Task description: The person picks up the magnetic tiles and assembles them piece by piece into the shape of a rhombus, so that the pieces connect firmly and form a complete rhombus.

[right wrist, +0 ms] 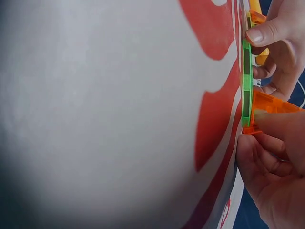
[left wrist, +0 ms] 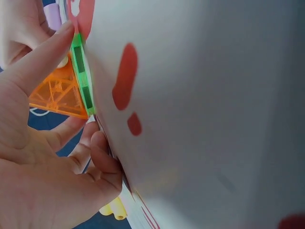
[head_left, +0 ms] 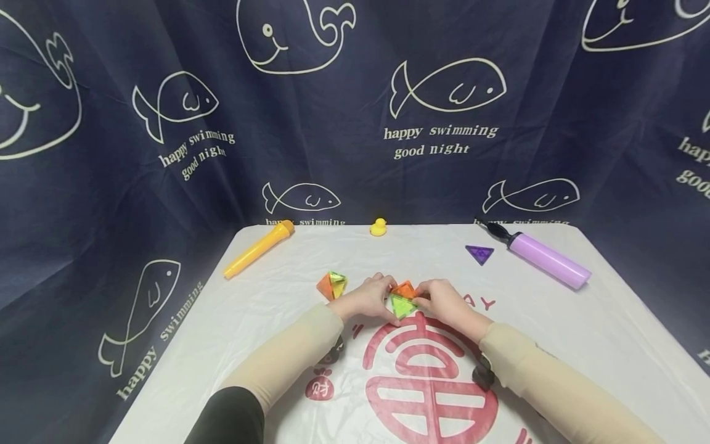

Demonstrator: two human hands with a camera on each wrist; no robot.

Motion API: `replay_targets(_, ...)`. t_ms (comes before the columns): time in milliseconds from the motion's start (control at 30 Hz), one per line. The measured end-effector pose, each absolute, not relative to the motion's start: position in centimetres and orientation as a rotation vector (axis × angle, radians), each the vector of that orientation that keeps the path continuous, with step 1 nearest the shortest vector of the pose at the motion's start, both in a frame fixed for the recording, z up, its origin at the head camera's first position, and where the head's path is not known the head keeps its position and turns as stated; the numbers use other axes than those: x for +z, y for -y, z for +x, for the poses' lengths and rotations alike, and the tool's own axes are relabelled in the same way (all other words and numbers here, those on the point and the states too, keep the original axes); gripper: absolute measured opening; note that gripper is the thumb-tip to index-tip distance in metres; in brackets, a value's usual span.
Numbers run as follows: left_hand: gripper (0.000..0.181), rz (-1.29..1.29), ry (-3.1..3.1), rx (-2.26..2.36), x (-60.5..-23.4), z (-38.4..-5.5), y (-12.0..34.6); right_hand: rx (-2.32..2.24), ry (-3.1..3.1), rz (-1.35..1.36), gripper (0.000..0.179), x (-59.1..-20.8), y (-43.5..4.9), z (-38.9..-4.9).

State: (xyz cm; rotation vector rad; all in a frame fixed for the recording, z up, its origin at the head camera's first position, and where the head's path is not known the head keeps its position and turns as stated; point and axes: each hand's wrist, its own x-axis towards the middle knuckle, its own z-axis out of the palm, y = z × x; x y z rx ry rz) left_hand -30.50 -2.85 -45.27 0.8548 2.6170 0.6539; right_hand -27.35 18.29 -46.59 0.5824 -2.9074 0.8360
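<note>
A green triangular magnetic tile point(head_left: 403, 306) lies at the table's middle, flat on the cloth in both wrist views. An orange triangular magnetic tile point(head_left: 405, 288) rises from its far edge; in the left wrist view the orange tile point(left wrist: 59, 93) meets the green tile point(left wrist: 82, 76) along that edge. My left hand point(head_left: 370, 298) holds the green tile from the left, thumb at its near corner and other fingers at the far side. From the right, my right hand point(head_left: 446, 303) pinches the orange tile near its right corner. Its fingertips partly cover that corner.
Left of the hands stands a small orange-and-yellow tile shape point(head_left: 333, 285). Farther back are a yellow toy microphone point(head_left: 257, 250), a yellow rubber duck point(head_left: 378, 227), a purple triangular tile point(head_left: 479, 254) and a lilac hand pump point(head_left: 546, 259). A dark blue curtain point(head_left: 355, 154) hangs behind the table.
</note>
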Motion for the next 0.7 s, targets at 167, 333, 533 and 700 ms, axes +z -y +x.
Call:
replay_targets(167, 0.071, 0.872, -2.590, 0.664, -45.4, -30.9, 2.9, 0.886, 2.926, 0.577, 0.011, -46.6, -18.6, -27.3)
replay_targets(333, 0.069, 0.862, -2.567, 0.667, -45.4, -31.2, 3.0, 0.940, 2.915, 0.622, 0.014, -46.2, -20.0, -27.9)
replay_targets(533, 0.070, 0.832, -2.650, 0.606, -45.3, -31.0, 3.1, 0.835, 2.827, 0.573, 0.025, -45.6, -24.3, -30.3)
replay_targets(700, 0.059, 0.806, -2.763, 0.537, -45.6, -31.0, 3.2, 0.698, 2.859, 0.381, 0.041, -45.7, -28.2, -32.6)
